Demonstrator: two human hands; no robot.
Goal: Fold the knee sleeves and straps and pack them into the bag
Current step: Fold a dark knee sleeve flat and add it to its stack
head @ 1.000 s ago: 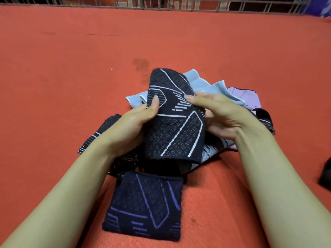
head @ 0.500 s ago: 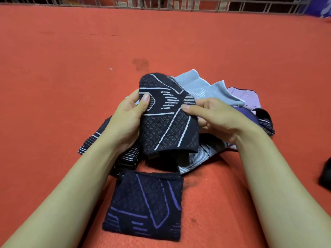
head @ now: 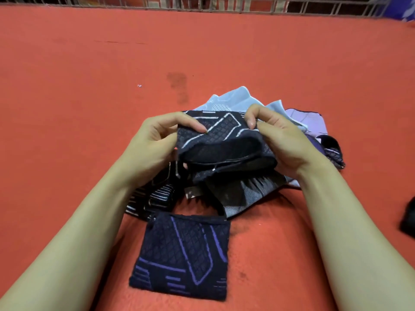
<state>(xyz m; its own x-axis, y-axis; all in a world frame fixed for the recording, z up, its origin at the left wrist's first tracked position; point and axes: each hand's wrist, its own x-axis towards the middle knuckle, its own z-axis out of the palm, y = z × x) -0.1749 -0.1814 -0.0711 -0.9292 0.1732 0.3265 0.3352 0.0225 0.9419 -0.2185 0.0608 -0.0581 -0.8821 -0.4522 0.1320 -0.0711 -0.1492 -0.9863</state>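
I hold a black knee sleeve with white lines [head: 221, 140] above the pile, doubled over on itself. My left hand [head: 157, 142] grips its left edge with thumb on top. My right hand [head: 278, 140] pinches its upper right corner. A folded black sleeve with purple lines [head: 182, 254] lies flat on the red mat nearest me. Beneath my hands is a pile of loose sleeves: a black and white one [head: 155, 198], a grey striped one [head: 244, 198], pale blue ones [head: 233, 101] and a lilac one [head: 307, 122].
The red mat [head: 89, 108] stretches all around. A metal railing [head: 224, 3] runs along its far edge. A dark object [head: 408, 218] shows at the right border, cut off by the frame.
The black and white sleeve's upper half has come down toward me, so it is now doubled over. Both hands shifted to grip the folded sleeve's sides.
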